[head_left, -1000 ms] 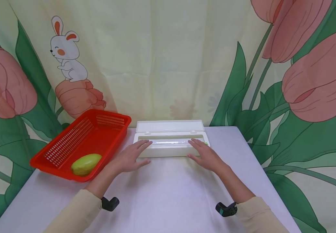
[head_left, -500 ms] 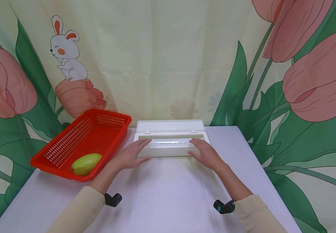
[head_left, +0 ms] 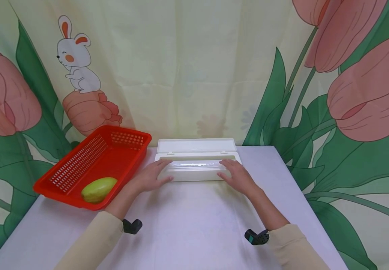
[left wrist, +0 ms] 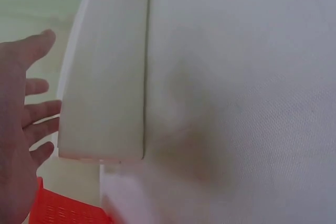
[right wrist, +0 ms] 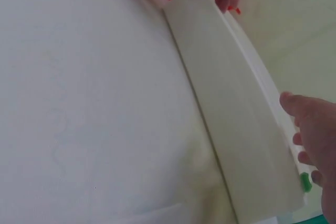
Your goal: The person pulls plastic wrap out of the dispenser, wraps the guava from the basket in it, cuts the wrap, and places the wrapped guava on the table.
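A long white cling film dispenser box (head_left: pixel 194 176) lies at the back of the table, its lid (head_left: pixel 196 145) tipped back. Inside it a shiny roll of clear film (head_left: pixel 196 164) shows along the opening. My left hand (head_left: pixel 151 176) is over the box's left end, fingers stretched out and thumb apart. At the other end my right hand (head_left: pixel 237 177) mirrors it, fingertips over the front rim. In the right wrist view a small green piece (right wrist: pixel 306 182) sits on the box's edge near the right fingers. Neither palm holds anything.
A red plastic basket (head_left: pixel 126 180) stands at the left, angled, with a green oblong fruit (head_left: pixel 99 190) lying in its near end. White cloth covers the table (head_left: pixel 194 225). Behind it hangs a curtain (head_left: pixel 201 75) printed with tulips and a rabbit.
My left hand has shifted slightly left and up along the box's left end. The right hand hardly moves. Box, basket and fruit stay in place.
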Demonstrator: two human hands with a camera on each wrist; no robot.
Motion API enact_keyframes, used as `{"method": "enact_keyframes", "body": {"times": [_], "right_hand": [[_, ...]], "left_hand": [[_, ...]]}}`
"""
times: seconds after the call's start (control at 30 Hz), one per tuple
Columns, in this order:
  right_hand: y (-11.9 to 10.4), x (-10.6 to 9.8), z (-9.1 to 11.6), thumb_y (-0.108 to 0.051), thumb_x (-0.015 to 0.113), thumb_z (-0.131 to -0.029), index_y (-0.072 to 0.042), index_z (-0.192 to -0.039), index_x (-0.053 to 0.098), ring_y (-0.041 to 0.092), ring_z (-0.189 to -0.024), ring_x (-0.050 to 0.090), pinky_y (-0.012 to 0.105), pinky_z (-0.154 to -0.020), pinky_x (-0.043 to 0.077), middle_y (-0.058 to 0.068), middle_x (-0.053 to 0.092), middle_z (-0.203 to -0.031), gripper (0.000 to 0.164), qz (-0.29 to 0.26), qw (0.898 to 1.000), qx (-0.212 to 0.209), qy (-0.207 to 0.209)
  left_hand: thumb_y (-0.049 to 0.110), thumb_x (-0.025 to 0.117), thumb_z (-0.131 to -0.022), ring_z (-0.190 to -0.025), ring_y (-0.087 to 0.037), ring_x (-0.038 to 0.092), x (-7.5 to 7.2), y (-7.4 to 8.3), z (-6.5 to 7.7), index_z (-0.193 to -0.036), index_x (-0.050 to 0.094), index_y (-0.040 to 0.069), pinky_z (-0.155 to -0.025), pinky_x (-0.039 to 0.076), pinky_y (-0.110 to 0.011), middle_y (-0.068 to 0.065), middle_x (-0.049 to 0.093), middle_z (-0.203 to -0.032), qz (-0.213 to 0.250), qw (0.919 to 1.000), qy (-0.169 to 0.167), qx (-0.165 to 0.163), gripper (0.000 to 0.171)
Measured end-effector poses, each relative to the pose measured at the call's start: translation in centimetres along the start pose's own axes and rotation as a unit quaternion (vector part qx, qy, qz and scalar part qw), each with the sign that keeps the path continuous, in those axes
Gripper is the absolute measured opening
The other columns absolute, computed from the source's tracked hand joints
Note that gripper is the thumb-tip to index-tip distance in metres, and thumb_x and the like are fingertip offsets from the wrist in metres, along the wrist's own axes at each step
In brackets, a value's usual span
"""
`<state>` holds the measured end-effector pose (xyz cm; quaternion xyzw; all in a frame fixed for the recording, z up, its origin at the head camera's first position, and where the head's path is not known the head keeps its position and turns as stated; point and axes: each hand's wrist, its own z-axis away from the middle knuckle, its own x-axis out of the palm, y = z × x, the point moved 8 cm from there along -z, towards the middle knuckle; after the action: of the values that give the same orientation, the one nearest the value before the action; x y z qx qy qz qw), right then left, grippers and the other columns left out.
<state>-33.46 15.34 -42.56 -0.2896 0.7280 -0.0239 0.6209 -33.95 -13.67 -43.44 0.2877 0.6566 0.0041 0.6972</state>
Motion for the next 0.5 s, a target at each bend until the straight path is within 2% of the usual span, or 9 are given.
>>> {"method": "enact_keyframes", "body": {"times": [0.3,0.5], "right_hand": [[0.10,-0.18,-0.32,-0.031,0.066,-0.091,-0.005,-0.134,0.055,0.037,-0.130,0.048,0.054,-0.108,0.040,0.018,0.054,-0.138,0.052,0.005,1.000,-0.014,0.015],[0.45,-0.34,-0.72,-0.027,0.063,-0.093,-0.002,-0.132,0.055,0.039,-0.129,0.049,0.054,-0.108,0.039,0.020,0.055,-0.137,0.047,0.002,0.999,-0.023,0.023]], "left_hand": [[0.057,0.065,-0.082,-0.137,-0.026,0.042,0.06,-0.45,-0.38,-0.146,0.039,0.027,-0.104,0.045,-0.055,-0.001,0.042,-0.151,0.005,1.0000,0.001,-0.008,0.075],[0.044,0.058,-0.092,-0.139,-0.028,0.040,-0.18,-0.76,-0.88,-0.147,0.040,0.023,-0.108,0.041,-0.055,-0.004,0.043,-0.150,0.003,1.0000,0.007,-0.006,0.062]]}}
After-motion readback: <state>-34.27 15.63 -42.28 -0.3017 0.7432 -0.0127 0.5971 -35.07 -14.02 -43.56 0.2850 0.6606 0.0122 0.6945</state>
